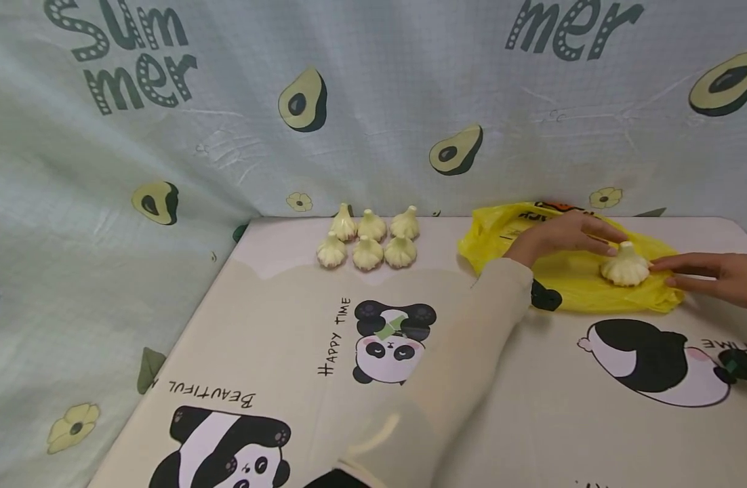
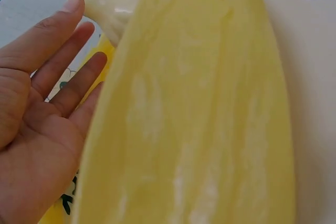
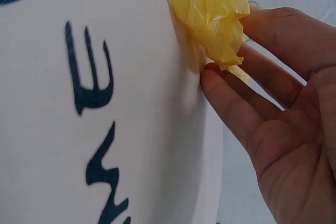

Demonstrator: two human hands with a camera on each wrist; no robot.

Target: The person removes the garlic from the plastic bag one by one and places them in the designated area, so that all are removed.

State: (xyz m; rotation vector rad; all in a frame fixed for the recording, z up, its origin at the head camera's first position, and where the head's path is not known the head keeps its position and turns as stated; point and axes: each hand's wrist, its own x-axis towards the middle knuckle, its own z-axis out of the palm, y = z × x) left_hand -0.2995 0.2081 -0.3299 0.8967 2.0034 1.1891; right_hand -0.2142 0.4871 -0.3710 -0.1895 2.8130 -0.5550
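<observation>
A pale garlic bulb (image 1: 626, 268) sits stem up on a yellow plastic bag (image 1: 569, 281) at the right of the table. My left hand (image 1: 565, 237) reaches over the bag from the left; in the left wrist view its thumb tip touches the bulb's stem (image 2: 107, 6), the other fingers loosely extended. From the right comes my right hand (image 1: 715, 274), its fingertips beside the bulb and at the bag's right edge. The right wrist view shows its fingers (image 3: 231, 93) spread around a crumpled bag corner (image 3: 218, 19), without a clear grip.
Several garlic bulbs (image 1: 368, 253) stand in two rows at the table's far middle. A cloth printed with avocados (image 1: 303, 99) hangs behind the table. The panda-printed tabletop (image 1: 276, 325) stretches in front; a small dark object (image 1: 741, 366) shows at the right edge.
</observation>
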